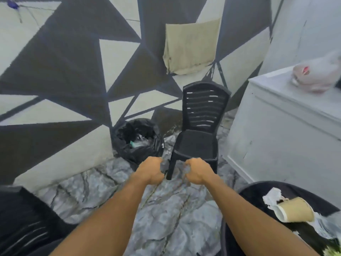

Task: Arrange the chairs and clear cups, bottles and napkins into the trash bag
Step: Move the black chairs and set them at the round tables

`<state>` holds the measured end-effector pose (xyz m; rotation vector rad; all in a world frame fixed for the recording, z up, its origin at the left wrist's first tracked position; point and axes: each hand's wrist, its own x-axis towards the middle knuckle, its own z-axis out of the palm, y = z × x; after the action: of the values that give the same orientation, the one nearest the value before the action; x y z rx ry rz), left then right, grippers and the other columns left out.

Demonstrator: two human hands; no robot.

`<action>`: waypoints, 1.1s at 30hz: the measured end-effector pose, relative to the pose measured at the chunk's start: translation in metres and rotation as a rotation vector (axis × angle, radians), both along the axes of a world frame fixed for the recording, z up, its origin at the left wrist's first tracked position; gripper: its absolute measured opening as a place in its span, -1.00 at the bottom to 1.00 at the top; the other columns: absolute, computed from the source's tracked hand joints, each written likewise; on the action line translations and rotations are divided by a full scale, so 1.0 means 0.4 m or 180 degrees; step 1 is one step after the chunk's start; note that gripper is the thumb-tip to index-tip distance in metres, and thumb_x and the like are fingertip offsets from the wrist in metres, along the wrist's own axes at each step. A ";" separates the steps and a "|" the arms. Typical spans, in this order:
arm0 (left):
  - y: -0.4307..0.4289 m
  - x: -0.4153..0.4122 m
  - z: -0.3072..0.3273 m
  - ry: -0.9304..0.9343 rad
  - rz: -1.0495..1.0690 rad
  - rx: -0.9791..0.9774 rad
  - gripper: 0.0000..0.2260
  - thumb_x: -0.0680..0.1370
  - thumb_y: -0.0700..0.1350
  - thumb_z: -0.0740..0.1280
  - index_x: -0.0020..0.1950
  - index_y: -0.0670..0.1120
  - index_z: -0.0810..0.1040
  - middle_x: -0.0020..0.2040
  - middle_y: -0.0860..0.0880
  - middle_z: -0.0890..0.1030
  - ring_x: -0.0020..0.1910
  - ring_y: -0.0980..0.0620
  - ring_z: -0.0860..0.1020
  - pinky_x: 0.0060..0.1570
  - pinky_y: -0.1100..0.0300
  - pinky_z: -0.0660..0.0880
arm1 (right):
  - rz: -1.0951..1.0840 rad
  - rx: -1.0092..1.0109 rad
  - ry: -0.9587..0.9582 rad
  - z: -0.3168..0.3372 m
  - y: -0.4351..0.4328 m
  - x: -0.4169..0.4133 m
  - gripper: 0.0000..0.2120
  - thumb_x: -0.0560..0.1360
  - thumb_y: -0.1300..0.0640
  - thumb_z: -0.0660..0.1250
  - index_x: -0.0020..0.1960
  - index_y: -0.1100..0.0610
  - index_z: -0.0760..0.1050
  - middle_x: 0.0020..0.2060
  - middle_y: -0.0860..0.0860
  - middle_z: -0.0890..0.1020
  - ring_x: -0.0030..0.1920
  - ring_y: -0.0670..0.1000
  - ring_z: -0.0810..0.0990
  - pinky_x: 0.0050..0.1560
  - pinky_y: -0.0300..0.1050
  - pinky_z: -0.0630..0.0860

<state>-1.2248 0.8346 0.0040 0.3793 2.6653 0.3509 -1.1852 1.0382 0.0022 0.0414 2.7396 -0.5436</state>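
Both arms reach forward, left hand (150, 169) and right hand (197, 170) curled into fists, seemingly empty though blurred. The black plastic chair (199, 133) stands just beyond, beside the trash bag (137, 141); its rear legs are hidden.

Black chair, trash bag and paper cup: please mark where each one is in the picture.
black chair (198, 142): head view, on the middle of the seat.
trash bag (136, 157): head view, on its front outer wall, below the opening.
paper cup (295, 212): head view, on its ribbed side, as it lies tipped over.
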 end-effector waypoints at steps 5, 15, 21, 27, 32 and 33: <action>0.054 -0.332 -0.012 0.0143 -0.0330 0.0195 -0.47 0.47 0.02 0.42 0.42 -0.05 0.44 0.31 -0.09 0.54 0.22 -0.14 0.54 0.16 -0.08 0.54 | -0.0458 -0.0163 0.0262 -0.011 0.063 -0.304 -0.48 0.46 0.00 0.38 0.40 0.04 0.44 0.32 0.02 0.55 0.29 0.10 0.52 0.26 0.05 0.50; 0.249 -1.005 0.009 0.0279 -0.0766 0.0296 -0.41 0.45 0.04 0.44 0.45 -0.04 0.41 0.39 -0.08 0.51 0.30 -0.12 0.52 0.24 -0.02 0.51 | -0.1110 -0.0177 0.0412 -0.036 0.251 -0.883 -0.41 0.45 -0.04 0.42 0.43 0.07 0.41 0.35 0.04 0.52 0.34 0.10 0.49 0.30 0.02 0.47; 0.384 -1.292 -0.006 0.0235 -0.1186 0.0213 -0.39 0.42 0.02 0.45 0.45 -0.03 0.42 0.33 -0.07 0.55 0.23 -0.11 0.56 0.18 0.00 0.55 | -0.1476 -0.0133 0.0512 -0.019 0.351 -1.127 -0.39 0.43 -0.03 0.43 0.45 0.03 0.39 0.38 0.06 0.47 0.37 0.12 0.44 0.33 0.01 0.44; 0.581 -1.606 -0.073 0.0425 -0.1518 0.0267 -0.28 0.42 0.13 0.47 0.52 0.01 0.30 0.45 -0.07 0.41 0.40 -0.13 0.40 0.33 -0.14 0.43 | -0.1896 -0.0093 0.0526 -0.045 0.430 -1.396 -0.41 0.48 -0.07 0.37 0.46 0.03 0.36 0.41 0.09 0.44 0.38 0.14 0.43 0.33 0.08 0.44; 0.721 -1.839 -0.125 0.0592 -0.1665 0.0170 -0.12 0.46 0.13 0.47 0.62 0.01 0.03 0.62 -0.12 0.08 0.56 -0.18 0.13 0.46 -0.20 0.24 | -0.2146 -0.0122 0.0275 -0.093 0.472 -1.595 -0.39 0.51 -0.05 0.34 0.51 0.06 0.28 0.41 0.12 0.42 0.39 0.15 0.41 0.34 0.06 0.41; 0.739 -1.881 -0.133 0.0648 -0.1637 0.0134 -0.11 0.46 0.13 0.47 0.62 0.00 0.01 0.62 -0.14 0.07 0.56 -0.19 0.12 0.45 -0.19 0.24 | -0.2211 -0.0152 0.0242 -0.102 0.482 -1.631 -0.38 0.52 -0.05 0.33 0.51 0.06 0.26 0.42 0.12 0.41 0.40 0.16 0.40 0.35 0.07 0.41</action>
<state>-1.9773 1.1301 -0.0492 1.1347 2.6250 0.2143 -1.8378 1.2310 -0.0388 1.0015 2.7343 -0.7924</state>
